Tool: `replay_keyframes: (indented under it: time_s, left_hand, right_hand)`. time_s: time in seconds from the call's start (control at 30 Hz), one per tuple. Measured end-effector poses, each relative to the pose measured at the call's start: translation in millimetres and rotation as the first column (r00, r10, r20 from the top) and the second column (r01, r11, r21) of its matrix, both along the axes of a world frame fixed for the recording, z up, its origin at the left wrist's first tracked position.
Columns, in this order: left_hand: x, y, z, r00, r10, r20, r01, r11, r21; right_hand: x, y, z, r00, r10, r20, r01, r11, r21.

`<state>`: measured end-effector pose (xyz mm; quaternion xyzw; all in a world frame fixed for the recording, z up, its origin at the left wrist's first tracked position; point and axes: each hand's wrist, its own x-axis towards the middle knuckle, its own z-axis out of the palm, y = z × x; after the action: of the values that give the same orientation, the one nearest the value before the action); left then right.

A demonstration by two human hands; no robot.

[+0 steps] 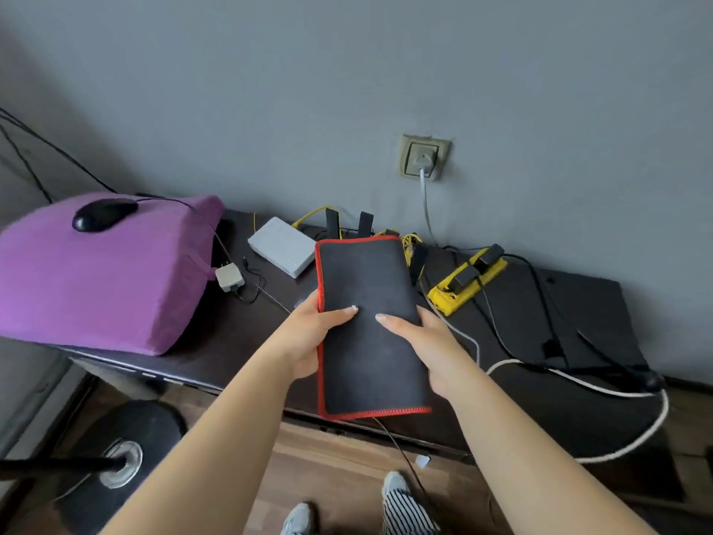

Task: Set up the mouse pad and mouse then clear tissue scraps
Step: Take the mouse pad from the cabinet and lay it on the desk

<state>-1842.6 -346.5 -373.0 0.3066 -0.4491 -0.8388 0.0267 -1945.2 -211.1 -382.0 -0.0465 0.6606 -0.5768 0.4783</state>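
I hold a black mouse pad [366,295] with red stitched edges above the dark table [239,341]; the pad is folded or curled along its long axis. My left hand [312,334] grips its left edge and my right hand [420,341] grips its right side, thumbs on top. A black wired mouse [102,215] lies on a purple cushion [92,287] at the table's left end. A small white scrap [422,461] lies on the wooden floor below the table edge.
On the table are a white box [283,245], a small white adapter [229,278], a yellow power strip [468,279] with black plugs, and several cables. A wall socket [424,158] is above. A black stand base [119,461] sits on the floor at left.
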Motion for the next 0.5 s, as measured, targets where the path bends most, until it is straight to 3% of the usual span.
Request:
replay_keyframes:
  time_s: [0.13, 0.3, 0.5]
  left_hand:
    - [3, -5, 7, 0.984, -0.173, -0.044, 0.170, 0.983, -0.074]
    - [3, 23, 22, 0.946, -0.286, -0.155, 0.254, 0.947, -0.196]
    - [2, 104, 41, 0.818, -0.526, -0.231, 0.483, 0.847, -0.221]
  right_hand:
    - [27, 10, 11, 0.970, -0.241, -0.024, 0.240, 0.970, -0.044]
    - [56, 44, 34, 0.876, -0.474, -0.085, 0.470, 0.880, -0.069]
    - [96, 131, 54, 0.704, -0.706, -0.070, 0.700, 0.708, -0.095]
